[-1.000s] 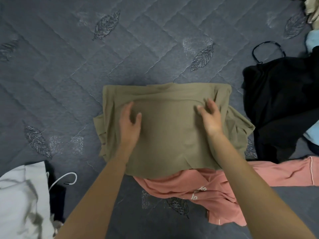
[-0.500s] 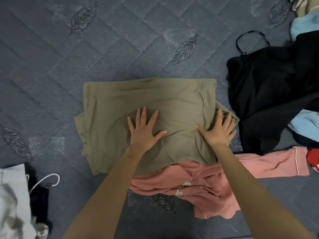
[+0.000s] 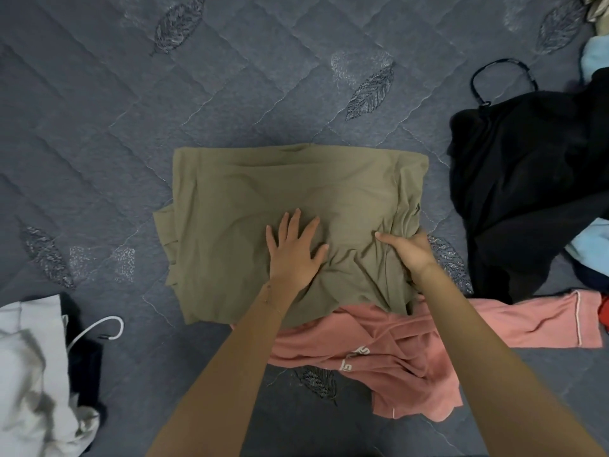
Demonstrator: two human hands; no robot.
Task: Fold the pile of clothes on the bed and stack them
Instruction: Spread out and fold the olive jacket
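An olive-green garment (image 3: 263, 199), folded into a rough rectangle, lies in the middle of the grey quilted bed (image 3: 131, 110). My left hand (image 3: 293, 252) presses flat on its near middle, fingers spread. At the garment's right near edge my right hand (image 3: 408, 252) grips the cloth, thumb on top and fingers curled under the bunched fabric. A crumpled pink garment (image 3: 395, 354) lies partly under the olive one's near edge, one sleeve stretched to the right.
A black garment (image 3: 527, 179) with a thin strap loop is heaped at the right, with light-blue cloth (image 3: 590, 245) beside it. A white garment (image 3: 29, 374) over dark cloth and a white cord (image 3: 99, 328) sits at the near left.
My right hand went from lying flat on the olive garment's right edge to gripping the fabric there, bunching it. My left hand stays flat on the cloth.
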